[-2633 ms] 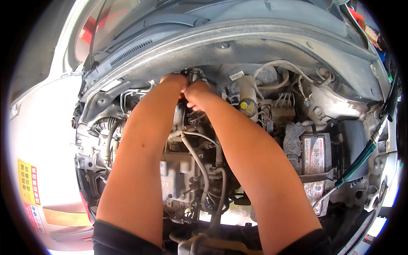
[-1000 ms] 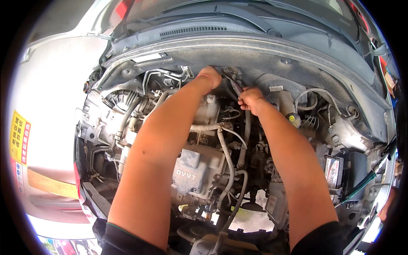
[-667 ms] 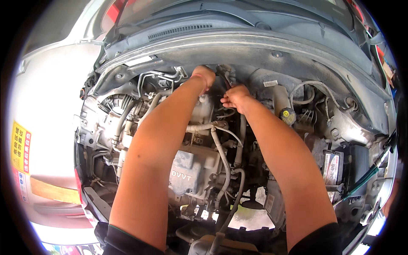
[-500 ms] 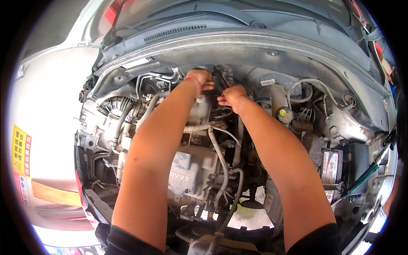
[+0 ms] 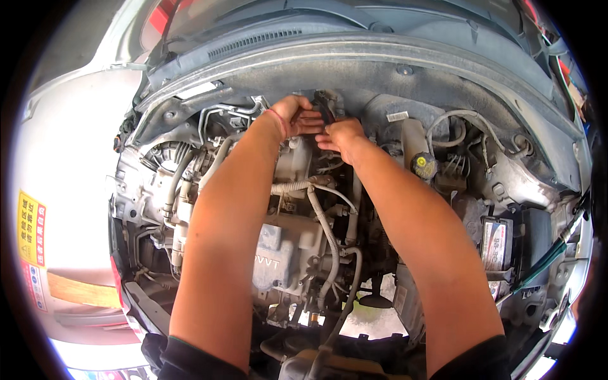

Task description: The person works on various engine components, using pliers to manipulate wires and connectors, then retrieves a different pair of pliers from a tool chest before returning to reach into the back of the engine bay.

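Note:
Both my arms reach deep into a car's engine bay, to the rear wall. My left hand (image 5: pixel 299 118) is held with its fingers apart and pointing right, beside the dark piece; I see nothing gripped in it. My right hand (image 5: pixel 342 137) is closed at the lower end of a dark, long-handled tool (image 5: pixel 325 109) with a reddish edge, some of its fingers stretched toward the left hand. The tool's upper end meets a dark fitting by the rear wall; its exact kind is not clear. Below the hands lies the engine with its grey cover (image 5: pixel 271 253).
Corrugated hoses (image 5: pixel 323 221) run down the engine's middle. To the right are a fluid reservoir with a black-and-yellow cap (image 5: pixel 424 164) and a battery (image 5: pixel 496 250). The cowl edge (image 5: pixel 354 54) arches above the hands. A pale fender (image 5: pixel 82 158) with a warning sticker is left.
My left hand has opened its fingers and turned toward the right one. My right hand has shifted slightly left, and the dark tool shows less of its handle. The view has shifted slightly.

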A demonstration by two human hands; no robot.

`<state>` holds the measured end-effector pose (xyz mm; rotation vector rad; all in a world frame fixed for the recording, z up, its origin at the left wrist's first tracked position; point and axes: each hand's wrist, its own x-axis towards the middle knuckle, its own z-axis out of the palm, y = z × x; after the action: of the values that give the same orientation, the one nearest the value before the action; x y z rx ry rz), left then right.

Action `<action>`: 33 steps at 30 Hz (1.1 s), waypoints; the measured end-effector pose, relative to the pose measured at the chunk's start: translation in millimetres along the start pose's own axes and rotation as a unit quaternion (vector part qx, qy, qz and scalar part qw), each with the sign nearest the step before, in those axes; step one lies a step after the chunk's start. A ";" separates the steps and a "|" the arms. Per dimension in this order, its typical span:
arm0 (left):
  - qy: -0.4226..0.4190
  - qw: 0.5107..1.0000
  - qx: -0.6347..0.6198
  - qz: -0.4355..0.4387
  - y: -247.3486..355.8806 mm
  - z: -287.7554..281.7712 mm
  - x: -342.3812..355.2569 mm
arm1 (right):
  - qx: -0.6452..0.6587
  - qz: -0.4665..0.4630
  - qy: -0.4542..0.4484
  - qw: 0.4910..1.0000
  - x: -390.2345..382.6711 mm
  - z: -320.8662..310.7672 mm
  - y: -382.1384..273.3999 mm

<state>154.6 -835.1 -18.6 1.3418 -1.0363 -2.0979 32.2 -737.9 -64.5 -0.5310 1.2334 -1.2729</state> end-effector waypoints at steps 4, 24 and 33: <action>-0.084 0.988 -0.101 -0.075 3.0 -14.5 4.9 | -0.041 -0.008 -0.027 0.999 -5.6 11.7 4.6; -0.184 0.975 -0.113 -0.047 -9.0 -30.3 20.5 | -0.461 0.172 -0.116 0.863 -9.2 59.0 -66.7; -0.158 0.975 -0.151 -0.040 -14.7 -41.8 30.5 | -0.501 0.139 -0.013 0.854 -10.4 87.0 -46.3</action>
<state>179.6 -862.0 -57.9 0.9371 -0.7455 -2.4667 92.4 -768.8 7.9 -1.0501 1.8369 -0.2833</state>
